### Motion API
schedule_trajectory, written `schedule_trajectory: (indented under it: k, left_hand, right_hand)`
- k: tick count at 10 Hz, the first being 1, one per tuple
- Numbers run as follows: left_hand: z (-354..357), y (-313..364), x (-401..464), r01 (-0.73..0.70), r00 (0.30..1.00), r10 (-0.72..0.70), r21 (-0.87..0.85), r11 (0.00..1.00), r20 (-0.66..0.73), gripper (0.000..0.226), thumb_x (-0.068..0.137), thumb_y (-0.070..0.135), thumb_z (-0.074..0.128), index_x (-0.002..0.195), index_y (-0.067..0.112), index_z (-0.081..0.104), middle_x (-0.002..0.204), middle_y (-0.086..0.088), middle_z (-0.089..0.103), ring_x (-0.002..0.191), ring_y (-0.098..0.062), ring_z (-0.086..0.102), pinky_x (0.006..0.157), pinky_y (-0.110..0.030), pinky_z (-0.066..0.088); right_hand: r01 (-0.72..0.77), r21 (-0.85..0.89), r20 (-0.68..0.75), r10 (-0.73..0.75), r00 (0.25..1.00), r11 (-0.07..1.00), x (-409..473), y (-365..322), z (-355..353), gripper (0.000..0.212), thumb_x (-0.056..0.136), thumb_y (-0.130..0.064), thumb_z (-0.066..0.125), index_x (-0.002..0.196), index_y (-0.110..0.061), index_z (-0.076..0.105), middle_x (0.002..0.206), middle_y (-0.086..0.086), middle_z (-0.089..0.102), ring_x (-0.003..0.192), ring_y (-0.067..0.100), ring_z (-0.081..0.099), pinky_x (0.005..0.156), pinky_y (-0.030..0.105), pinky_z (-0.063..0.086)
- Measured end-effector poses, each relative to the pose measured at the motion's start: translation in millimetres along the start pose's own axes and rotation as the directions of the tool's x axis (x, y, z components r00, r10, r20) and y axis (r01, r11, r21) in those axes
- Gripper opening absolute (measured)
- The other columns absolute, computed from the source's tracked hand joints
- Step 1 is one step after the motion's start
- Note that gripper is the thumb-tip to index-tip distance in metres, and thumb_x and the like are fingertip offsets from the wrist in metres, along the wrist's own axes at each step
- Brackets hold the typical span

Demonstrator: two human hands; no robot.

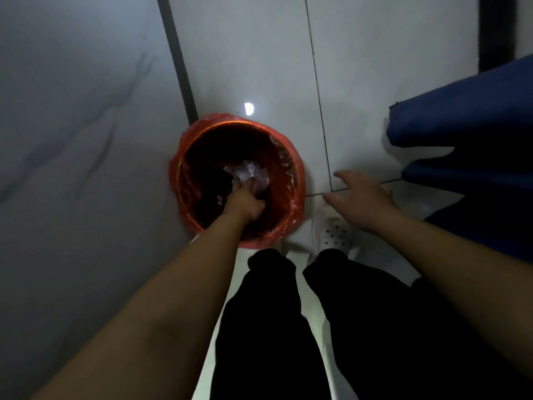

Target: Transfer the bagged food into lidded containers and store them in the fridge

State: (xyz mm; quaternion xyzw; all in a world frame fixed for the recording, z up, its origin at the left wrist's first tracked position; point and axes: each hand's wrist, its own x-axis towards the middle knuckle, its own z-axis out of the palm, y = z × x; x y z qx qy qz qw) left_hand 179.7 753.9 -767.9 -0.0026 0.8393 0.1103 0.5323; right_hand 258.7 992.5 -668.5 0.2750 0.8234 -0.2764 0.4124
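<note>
fingers of the left hand [245, 202] reach down inside a round bin [298, 180] and curl around a crumpled clear plastic bag [253, 176], which sits low in the bin's dark interior. the bag looks whitish and wrinkled, catching a little light; whether anything is left in it cannot be told. the left forearm slopes in from the lower left of the view and crosses the bin's near rim.

the right hand [362, 197] hovers above the floor just to the right of the bin, palm down, fingers spread and relaxed, grasping nothing. its forearm runs in from the lower right.

the bin is lined with a red-orange plastic liner [184, 157] folded over the rim, and it stands on pale floor tiles [259, 53] with thin dark grout lines, close against a grey wall panel [72, 125] on the left. a dark strip runs along the foot of that panel. a small bright reflection [249, 108] shines on the tile just beyond the bin.

below the hands, two legs in black trousers [259, 327] point down the view, and a white perforated shoe [334, 233] rests on the tile near the bin's right side, under the right wrist. blue padded furniture [467, 116] fills the right edge, well apart from the bin.
</note>
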Motion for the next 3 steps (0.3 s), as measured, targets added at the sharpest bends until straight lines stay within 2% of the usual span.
schedule_trajectory:
  k: [1,2,3]
  left_hand:
    - [-19,15,-60,-0.049,0.998,0.048,-0.025,0.999,-0.037,0.078,0.09,0.026,0.064,0.158,0.024,0.026,0.167,-0.017,0.005,0.145,-0.046,0.029,0.117,-0.045,0.03]
    - [-57,39,-167,-0.109,0.993,0.107,-0.042,0.993,-0.043,0.081,0.088,0.023,0.066,0.158,0.027,0.026,0.167,-0.018,0.01,0.146,-0.045,0.028,0.119,-0.043,0.029]
    - [-100,63,-276,-0.152,0.985,0.152,0.008,0.988,-0.083,0.077,0.092,0.039,0.065,0.158,0.033,0.025,0.166,-0.016,0.016,0.144,-0.043,0.033,0.116,-0.049,0.034]
  right_hand:
    - [-0.015,0.074,-0.049,0.019,0.999,0.997,-44,-11,-25,0.065,0.089,-0.057,0.055,0.146,-0.03,0.042,0.154,0.001,0.042,0.139,0.028,0.04,0.112,0.052,0.031]
    - [-0.007,0.07,-0.047,0.011,0.999,0.998,-126,-35,-68,0.065,0.09,-0.058,0.053,0.148,-0.031,0.039,0.157,-0.001,0.038,0.143,0.027,0.033,0.115,0.052,0.027]
    - [0.102,-0.074,-0.06,-0.107,0.992,0.992,-215,-60,-113,0.065,0.092,-0.059,0.048,0.15,-0.032,0.035,0.162,0.0,0.029,0.148,0.025,0.023,0.117,0.052,0.019]
